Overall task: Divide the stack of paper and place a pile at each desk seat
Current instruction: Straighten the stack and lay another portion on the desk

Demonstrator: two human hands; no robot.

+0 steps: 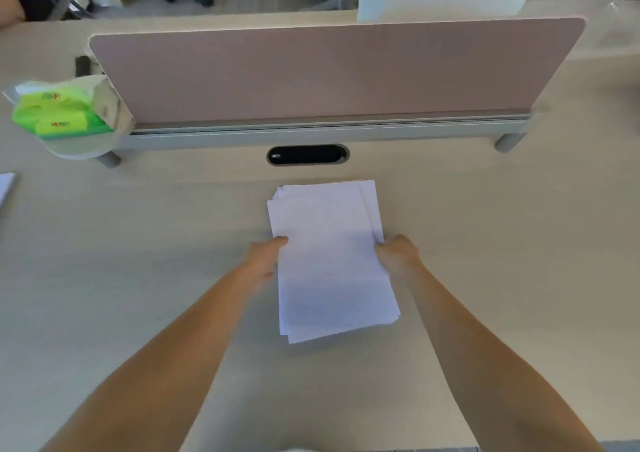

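Both grips, left hand (pixel 265 259) and right hand (pixel 398 252), pinch the paper stack (pixel 329 261) edges; fanned sheets may slide onto desk (pixel 138 244).

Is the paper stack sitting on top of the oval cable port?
No, the paper stack, gripped by the left hand and right hand, lies nearer the person than the cable port.
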